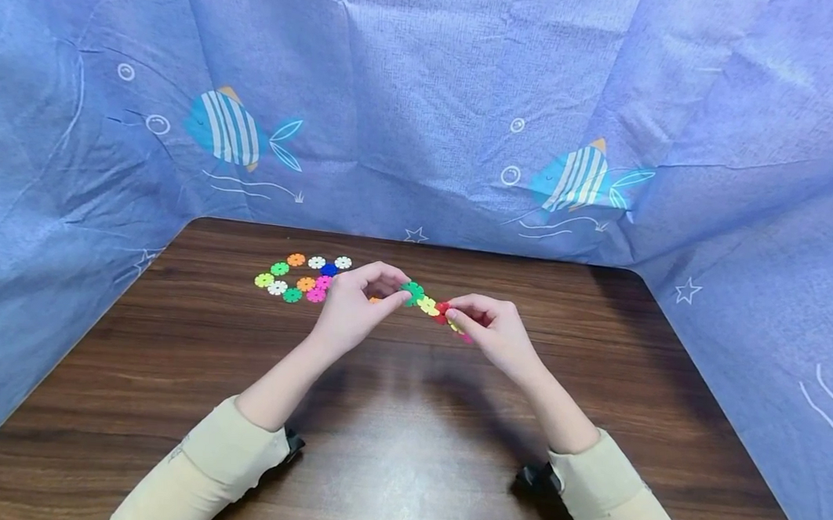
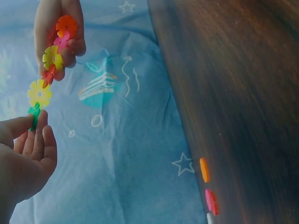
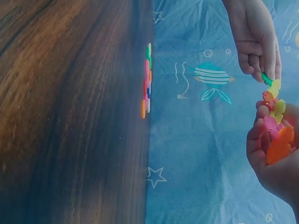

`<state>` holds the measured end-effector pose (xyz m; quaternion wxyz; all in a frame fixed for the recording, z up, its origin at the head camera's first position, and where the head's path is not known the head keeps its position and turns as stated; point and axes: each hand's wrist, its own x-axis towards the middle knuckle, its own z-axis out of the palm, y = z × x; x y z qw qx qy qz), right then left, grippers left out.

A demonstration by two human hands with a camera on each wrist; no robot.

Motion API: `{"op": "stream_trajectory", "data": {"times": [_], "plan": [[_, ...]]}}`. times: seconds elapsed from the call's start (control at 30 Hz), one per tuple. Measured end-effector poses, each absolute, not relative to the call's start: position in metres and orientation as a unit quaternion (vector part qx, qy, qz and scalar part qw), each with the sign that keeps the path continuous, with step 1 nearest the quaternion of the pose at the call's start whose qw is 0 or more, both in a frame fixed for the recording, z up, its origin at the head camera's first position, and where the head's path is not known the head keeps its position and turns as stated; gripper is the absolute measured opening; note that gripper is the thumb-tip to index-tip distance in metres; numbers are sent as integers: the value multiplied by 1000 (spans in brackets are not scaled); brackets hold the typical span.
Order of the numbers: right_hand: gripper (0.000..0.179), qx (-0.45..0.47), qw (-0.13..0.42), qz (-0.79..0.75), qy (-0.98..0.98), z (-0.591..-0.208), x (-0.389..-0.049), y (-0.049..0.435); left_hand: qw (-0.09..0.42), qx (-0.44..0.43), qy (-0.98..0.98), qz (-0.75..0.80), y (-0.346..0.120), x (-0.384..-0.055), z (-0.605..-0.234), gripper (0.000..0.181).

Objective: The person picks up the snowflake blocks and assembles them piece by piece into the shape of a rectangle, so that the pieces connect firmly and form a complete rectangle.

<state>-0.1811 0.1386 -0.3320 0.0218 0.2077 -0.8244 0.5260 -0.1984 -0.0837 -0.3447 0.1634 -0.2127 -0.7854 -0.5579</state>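
Observation:
A chain of interlocking plastic flower discs stretches between both hands, raised over the table. My left hand (image 1: 352,308) pinches the green disc (image 1: 414,293) at one end between thumb and fingertips. Joined to it come a yellow disc (image 2: 39,94) and then a red disc (image 1: 441,312), which my right hand (image 1: 500,335) pinches. Past the red one, another yellow disc (image 2: 52,57), a pink disc (image 3: 272,127) and an orange disc (image 3: 280,145) run along the right palm. Part of the red disc is hidden by the right fingers.
Several loose discs lie flat at the back left of the dark wooden table (image 1: 195,303), among them a blue disc (image 1: 329,269) and a lime disc (image 1: 264,281). An orange disc (image 1: 375,299) is partly covered by the left hand. A blue fish-print cloth (image 1: 425,95) hangs behind.

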Motion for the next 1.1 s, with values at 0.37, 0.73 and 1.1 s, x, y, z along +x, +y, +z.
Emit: {"op": "stream_trajectory", "data": {"times": [0.37, 0.73, 1.1], "plan": [[16, 162, 21, 566, -808, -353, -193, 143, 191, -206, -784, -554, -78, -195, -349, 16], [20, 158, 8, 624, -765, -359, -193, 140, 215, -215, -764, -569, -71, -195, -355, 13], [27, 124, -37, 651, -748, -360, -195, 149, 162, -207, -794, -547, -92, -200, -350, 21]]}}
